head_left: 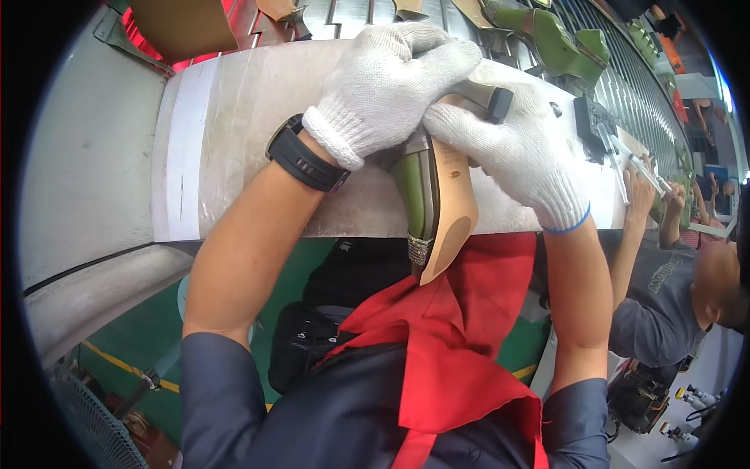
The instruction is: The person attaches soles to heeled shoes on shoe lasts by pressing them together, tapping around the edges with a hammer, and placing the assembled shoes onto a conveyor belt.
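Note:
A green high-heeled shoe with a tan sole lies on its side between my hands, its toe pointing toward me over the table edge. Sparkly trim rings the toe end. My left hand, in a white knit glove, is closed around the heel end from the left. From the right, my gloved right hand grips the same end, thumb on the sole near the heel. The dark heel tip pokes out between the hands. Fingers beneath the shoe are hidden.
I work at a pale table. Beyond it runs a slatted metal conveyor with green shoes and tan soles. At right sits a co-worker, hands near a black block and metal tools. A fan stands lower left.

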`<state>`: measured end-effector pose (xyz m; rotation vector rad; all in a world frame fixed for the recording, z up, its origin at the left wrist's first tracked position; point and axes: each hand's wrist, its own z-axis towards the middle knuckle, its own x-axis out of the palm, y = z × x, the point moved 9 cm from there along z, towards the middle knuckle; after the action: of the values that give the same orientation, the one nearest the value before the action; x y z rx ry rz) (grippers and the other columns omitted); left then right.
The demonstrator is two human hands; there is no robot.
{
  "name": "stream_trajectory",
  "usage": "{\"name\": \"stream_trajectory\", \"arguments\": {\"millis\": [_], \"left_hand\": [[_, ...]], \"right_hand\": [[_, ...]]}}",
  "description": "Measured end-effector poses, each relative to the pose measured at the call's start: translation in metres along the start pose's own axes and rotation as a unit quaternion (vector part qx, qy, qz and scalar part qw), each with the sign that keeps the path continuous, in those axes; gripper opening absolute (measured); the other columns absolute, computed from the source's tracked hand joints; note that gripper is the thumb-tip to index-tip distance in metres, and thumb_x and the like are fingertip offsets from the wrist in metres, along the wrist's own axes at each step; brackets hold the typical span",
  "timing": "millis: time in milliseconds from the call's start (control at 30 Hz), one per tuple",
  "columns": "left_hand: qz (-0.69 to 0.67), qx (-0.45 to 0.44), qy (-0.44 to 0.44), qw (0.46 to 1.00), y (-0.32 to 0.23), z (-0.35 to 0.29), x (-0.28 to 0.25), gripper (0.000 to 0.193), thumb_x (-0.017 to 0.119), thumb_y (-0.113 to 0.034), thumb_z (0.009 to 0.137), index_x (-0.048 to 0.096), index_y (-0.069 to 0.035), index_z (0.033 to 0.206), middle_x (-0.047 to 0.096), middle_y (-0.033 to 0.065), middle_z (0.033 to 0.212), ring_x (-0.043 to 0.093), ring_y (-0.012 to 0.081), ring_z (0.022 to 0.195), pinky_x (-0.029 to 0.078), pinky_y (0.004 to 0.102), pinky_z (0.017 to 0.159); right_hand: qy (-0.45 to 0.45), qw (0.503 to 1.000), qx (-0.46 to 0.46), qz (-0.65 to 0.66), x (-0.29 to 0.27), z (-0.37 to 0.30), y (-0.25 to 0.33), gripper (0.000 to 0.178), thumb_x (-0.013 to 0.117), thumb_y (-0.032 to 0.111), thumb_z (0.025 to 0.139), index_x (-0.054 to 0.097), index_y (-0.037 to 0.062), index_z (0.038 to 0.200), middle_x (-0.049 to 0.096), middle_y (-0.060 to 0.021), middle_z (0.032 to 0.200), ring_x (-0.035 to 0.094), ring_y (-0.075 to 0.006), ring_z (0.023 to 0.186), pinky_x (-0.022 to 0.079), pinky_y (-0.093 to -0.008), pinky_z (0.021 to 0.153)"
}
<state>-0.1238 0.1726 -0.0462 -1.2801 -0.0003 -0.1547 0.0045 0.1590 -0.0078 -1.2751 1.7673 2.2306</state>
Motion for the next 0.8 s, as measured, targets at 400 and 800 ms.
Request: {"name": "stream_trajectory", "arguments": {"millis": [400,800], "left_hand": [[0.038,0.019,-0.013,0.999,0.0,0.001,-0.002,0.028,0.07,-0.022,0.108,0.08,0.004,0.111,0.08,0.0058,0.101,0.071,0.0096,0.091,0.058,0.0282,0.085],[0.182,0.055,-0.024,0.981,-0.028,-0.024,-0.03,0.04,0.066,-0.033,0.111,0.073,0.002,0.13,0.073,0.0096,0.125,0.067,0.017,0.116,0.052,0.0334,0.106]], "right_hand": [[-0.066,0.995,-0.069,-0.004,-0.001,-0.008,-0.002,0.049,0.091,0.028,0.085,0.072,0.0023,0.122,0.071,-0.0102,0.101,0.066,-0.0205,0.086,0.057,-0.0375,0.08],[-0.044,0.999,0.023,-0.013,-0.001,0.006,-0.008,0.062,0.088,0.053,0.08,0.08,-0.0042,0.105,0.08,-0.0175,0.098,0.078,-0.0276,0.089,0.061,-0.0414,0.083]]}}
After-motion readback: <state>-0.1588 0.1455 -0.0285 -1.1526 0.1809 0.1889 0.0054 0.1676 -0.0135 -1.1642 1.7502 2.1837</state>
